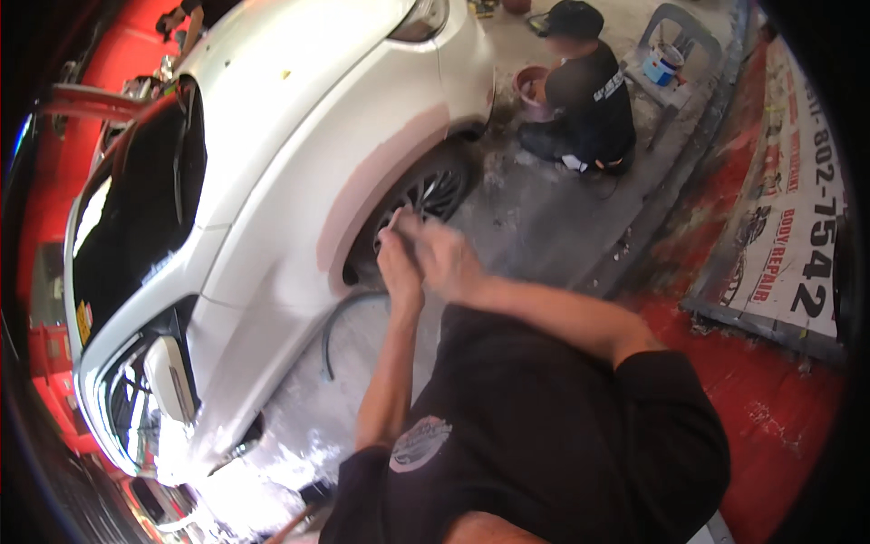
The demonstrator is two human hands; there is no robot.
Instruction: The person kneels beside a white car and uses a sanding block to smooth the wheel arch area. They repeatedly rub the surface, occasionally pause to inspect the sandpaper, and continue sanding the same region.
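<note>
My left hand and my right hand come together in front of my chest, the right one lying against or just beside the left. Motion smears the fingers of both, so I cannot make out whether anything is between them. Beyond them is the front wheel of a white car. A dull pinkish-beige patch runs along the fender's wheel arch. Greyish smudges mark the panel behind it.
A co-worker in black crouches past the car's front, an arm at a reddish bucket. A grey plastic chair carries a paint can. A dark hose lies by the car; a printed banner hangs at right.
</note>
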